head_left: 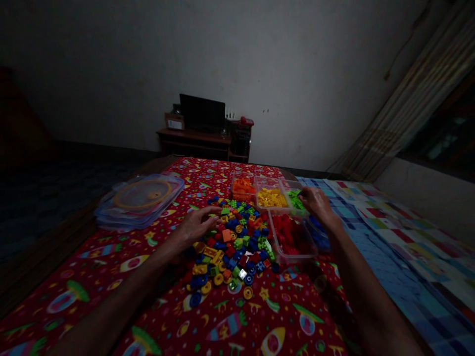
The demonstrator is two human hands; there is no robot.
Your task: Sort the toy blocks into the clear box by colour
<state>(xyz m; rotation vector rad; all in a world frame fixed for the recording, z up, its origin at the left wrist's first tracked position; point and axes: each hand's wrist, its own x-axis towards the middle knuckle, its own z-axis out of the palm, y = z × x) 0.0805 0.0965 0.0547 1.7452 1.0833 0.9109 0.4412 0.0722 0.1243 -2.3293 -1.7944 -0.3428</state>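
At frame centre, the left hand [196, 225], fingers spread, rests on the heap of multicoloured plastic building bricks [233, 247]. Farther, right of centre, the right hand [315, 202] reaches over the clear tub of green bricks [296, 200]; its grip is unclear.

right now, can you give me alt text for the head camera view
A person's left hand rests on a pile of mixed coloured toy bricks on a red patterned cloth, while the right hand reaches over clear tubs of bricks sorted by colour. Stacked clear lids lie to the left.
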